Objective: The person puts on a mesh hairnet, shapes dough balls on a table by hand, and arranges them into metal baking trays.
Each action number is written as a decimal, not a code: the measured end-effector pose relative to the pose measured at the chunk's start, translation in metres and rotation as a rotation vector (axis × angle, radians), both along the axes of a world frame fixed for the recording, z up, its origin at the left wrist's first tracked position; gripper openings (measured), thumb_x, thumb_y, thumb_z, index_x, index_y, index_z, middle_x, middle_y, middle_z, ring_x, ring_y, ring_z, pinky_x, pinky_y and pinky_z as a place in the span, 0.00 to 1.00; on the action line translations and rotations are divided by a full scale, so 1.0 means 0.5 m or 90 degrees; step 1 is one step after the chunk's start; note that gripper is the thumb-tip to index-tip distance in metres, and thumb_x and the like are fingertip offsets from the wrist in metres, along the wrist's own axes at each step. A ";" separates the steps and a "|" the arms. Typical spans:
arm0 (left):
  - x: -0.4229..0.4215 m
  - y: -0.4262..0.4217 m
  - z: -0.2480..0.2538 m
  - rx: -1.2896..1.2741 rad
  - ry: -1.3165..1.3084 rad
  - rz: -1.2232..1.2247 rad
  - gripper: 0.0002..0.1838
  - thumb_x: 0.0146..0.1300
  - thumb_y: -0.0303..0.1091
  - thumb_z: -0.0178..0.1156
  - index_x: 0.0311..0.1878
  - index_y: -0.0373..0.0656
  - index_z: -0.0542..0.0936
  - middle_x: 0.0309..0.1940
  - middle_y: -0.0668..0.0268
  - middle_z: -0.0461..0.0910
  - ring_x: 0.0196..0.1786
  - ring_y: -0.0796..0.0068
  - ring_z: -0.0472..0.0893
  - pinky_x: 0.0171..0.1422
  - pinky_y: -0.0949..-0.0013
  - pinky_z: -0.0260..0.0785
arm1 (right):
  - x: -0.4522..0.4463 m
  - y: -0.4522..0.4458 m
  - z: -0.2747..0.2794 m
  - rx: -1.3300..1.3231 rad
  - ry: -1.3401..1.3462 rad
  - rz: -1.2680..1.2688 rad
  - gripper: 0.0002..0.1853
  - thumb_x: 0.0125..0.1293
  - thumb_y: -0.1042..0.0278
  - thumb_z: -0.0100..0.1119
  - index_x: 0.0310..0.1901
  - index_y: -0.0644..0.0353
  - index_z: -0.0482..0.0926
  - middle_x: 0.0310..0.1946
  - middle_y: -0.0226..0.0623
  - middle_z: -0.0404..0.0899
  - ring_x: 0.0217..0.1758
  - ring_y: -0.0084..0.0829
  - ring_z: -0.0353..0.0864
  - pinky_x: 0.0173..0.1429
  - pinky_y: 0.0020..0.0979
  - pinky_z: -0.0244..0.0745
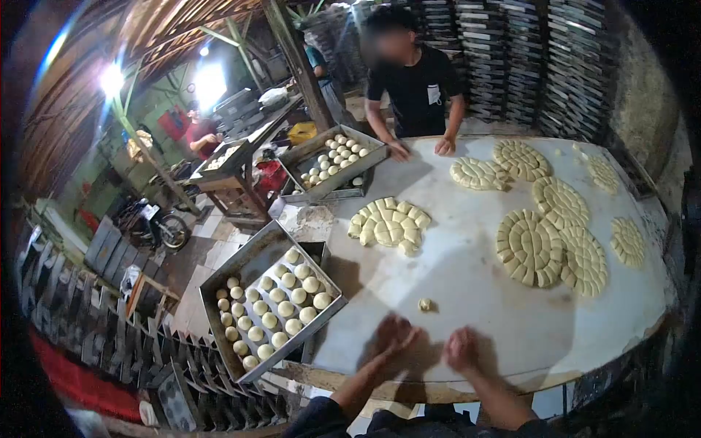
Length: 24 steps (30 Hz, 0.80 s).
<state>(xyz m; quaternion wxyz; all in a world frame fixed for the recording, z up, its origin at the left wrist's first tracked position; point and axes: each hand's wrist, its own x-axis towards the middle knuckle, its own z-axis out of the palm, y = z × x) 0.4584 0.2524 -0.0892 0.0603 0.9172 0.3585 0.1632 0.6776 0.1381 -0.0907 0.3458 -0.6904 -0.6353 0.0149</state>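
My left hand [396, 339] rests low over the near part of the table, its fingers curled and slightly blurred. My right hand [461, 352] lies a little to the right, closed with its knuckles up. What either hand covers, if anything, is hidden beneath the fingers. Just beyond them, between the two, sits a small piece of dough [425, 304]. To the left, a metal tray [272, 232] holds rows of round dough balls [269, 320]. Farther out lies a dough slab cut into pieces [391, 225].
Several scored dough rounds [529, 248] cover the right of the white table [467, 288]. Across it stands a person in a black shirt [416, 95], hands at the edge. A second tray of dough balls [332, 162] is at the far left, near a wooden post [298, 62].
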 end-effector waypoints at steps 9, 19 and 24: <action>-0.111 0.080 0.061 -0.071 -0.033 0.155 0.17 0.64 0.43 0.57 0.53 0.46 0.78 0.55 0.55 0.78 0.66 0.48 0.70 0.64 0.46 0.60 | 0.194 0.044 0.079 -0.052 -0.087 0.088 0.10 0.51 0.68 0.58 0.33 0.64 0.72 0.40 0.52 0.71 0.47 0.56 0.69 0.60 0.52 0.66; -0.162 0.004 -0.120 0.096 -0.004 0.089 0.23 0.60 0.38 0.59 0.60 0.48 0.78 0.50 0.55 0.81 0.54 0.53 0.77 0.62 0.47 0.64 | 0.218 -0.026 0.101 -0.189 0.023 0.162 0.08 0.50 0.72 0.59 0.32 0.62 0.72 0.37 0.50 0.73 0.47 0.55 0.72 0.57 0.53 0.68; -0.063 0.134 0.047 0.040 -0.220 0.238 0.16 0.47 0.37 0.68 0.41 0.47 0.79 0.36 0.57 0.79 0.42 0.48 0.75 0.53 0.50 0.67 | 0.175 0.151 0.083 0.026 0.027 0.027 0.07 0.53 0.74 0.55 0.33 0.64 0.70 0.33 0.50 0.70 0.43 0.55 0.68 0.53 0.53 0.63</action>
